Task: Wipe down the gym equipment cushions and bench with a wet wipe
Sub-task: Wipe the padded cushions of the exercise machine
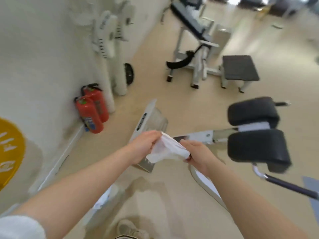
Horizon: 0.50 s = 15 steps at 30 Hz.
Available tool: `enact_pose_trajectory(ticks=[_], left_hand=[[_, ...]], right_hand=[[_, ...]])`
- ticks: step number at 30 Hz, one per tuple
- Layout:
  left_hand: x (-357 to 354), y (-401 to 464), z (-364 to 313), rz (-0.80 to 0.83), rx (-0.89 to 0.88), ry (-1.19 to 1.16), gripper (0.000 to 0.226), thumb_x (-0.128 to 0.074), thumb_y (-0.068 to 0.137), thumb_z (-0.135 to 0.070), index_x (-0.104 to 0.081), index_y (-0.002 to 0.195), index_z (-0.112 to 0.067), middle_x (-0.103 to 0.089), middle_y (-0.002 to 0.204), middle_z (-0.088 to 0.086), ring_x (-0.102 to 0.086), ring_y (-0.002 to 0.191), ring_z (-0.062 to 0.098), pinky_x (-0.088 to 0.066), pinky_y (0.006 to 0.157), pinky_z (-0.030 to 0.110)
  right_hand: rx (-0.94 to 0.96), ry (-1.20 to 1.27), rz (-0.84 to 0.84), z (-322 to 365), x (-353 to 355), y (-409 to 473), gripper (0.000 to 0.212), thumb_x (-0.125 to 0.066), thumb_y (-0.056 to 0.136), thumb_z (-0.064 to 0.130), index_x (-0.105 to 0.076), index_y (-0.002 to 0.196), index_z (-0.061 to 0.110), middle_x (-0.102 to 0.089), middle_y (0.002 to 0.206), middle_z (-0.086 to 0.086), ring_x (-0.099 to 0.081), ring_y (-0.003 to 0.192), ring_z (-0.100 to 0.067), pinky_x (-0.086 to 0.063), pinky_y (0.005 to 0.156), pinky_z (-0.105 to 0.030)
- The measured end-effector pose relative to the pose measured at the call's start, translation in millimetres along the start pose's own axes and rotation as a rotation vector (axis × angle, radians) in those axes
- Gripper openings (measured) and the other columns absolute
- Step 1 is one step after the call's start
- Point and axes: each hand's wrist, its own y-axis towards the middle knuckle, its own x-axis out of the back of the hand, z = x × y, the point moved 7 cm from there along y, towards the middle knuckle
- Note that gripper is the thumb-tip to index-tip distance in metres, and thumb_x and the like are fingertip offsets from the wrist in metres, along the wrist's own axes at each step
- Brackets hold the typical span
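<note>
Motion blur softens the whole view; the grey pad at the lower right frame edge is cut off. Open beige floor (172, 94) lies between the wall and the machines. The wet wipe (168, 149), white and crumpled, is stretched between both hands above the floor. The left hand (144, 145) grips its left end, the right hand (198, 155) pinches its right end. Two black roller cushions (255, 128) stand just right of the hands, untouched. A black bench (240, 67) stands well apart beyond.
</note>
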Motion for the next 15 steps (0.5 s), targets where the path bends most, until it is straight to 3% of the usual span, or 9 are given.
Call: enact_pose_trajectory(ticks=[3,5,6,8,11,13,15], left_hand=[[-86,2,-11,0.086,-0.158,0.383,0.025,-0.044,0.096,-0.019,-0.048,0.072,-0.016,-0.042,0.064,-0.002,-0.038,0.06,0.011,-0.028,0.057,0.027],[-149,-10,-14,0.176,-0.246,0.544,0.024,-0.048,0.094,-0.018,-0.051,0.07,-0.018,-0.044,0.061,-0.005,-0.039,0.055,0.007,-0.03,0.054,0.023],[-179,-19,-13,0.219,-0.284,0.598,0.025,-0.05,0.093,-0.018,-0.053,0.069,-0.02,-0.047,0.06,-0.007,-0.041,0.053,0.003,-0.032,0.053,0.02],[-238,-40,-12,0.294,-0.368,0.672,0.027,-0.05,0.093,-0.015,-0.054,0.068,-0.021,-0.049,0.061,-0.011,-0.042,0.051,-0.006,-0.032,0.055,0.018],[-327,-76,-2,0.423,-0.444,0.687,0.032,-0.049,0.093,-0.013,-0.049,0.063,-0.025,-0.047,0.06,-0.012,-0.043,0.052,-0.009,-0.032,0.054,0.012],[-384,-96,9,0.549,-0.447,0.753,0.019,-0.057,0.09,-0.022,-0.056,0.071,-0.023,-0.051,0.064,-0.012,-0.045,0.056,-0.006,-0.035,0.055,0.01],[-433,-109,23,0.656,-0.442,0.914,0.016,-0.067,0.082,-0.033,-0.061,0.079,-0.019,-0.054,0.068,-0.009,-0.047,0.06,0.001,-0.037,0.058,0.016]], right_hand=[[0.018,0.047,-0.067,-24,65,-50,0.031,-0.04,0.098,0.031,-0.064,0.086,0.016,-0.066,0.073,0.008,-0.059,0.07,-0.004,-0.046,0.076,-0.022],[0.101,0.044,-0.023,-40,99,-86,0.016,-0.052,0.093,0.029,-0.063,0.102,0.021,-0.07,0.094,0.014,-0.063,0.095,-0.002,-0.043,0.096,-0.03],[0.142,0.035,-0.004,-49,114,-106,0.023,-0.06,0.087,0.023,-0.06,0.11,0.022,-0.069,0.102,0.014,-0.061,0.103,-0.003,-0.044,0.097,-0.028],[0.19,0.046,0.018,-69,142,-143,0.038,-0.062,0.079,0.014,-0.058,0.117,0.017,-0.069,0.106,0.005,-0.062,0.103,-0.006,-0.049,0.091,-0.024],[0.192,0.074,-0.086,-110,194,-202,0.026,-0.062,0.083,0.011,-0.063,0.109,0.01,-0.068,0.102,-0.011,-0.062,0.094,-0.019,-0.051,0.089,-0.037],[0.194,0.18,-0.185,-136,232,-245,0.018,-0.058,0.088,0.007,-0.065,0.104,0.008,-0.069,0.094,-0.007,-0.064,0.084,-0.018,-0.054,0.071,-0.026],[0.215,0.274,-0.237,-162,269,-286,0.024,-0.06,0.084,0.008,-0.065,0.108,0.005,-0.069,0.094,-0.007,-0.065,0.082,-0.017,-0.052,0.064,-0.022]])
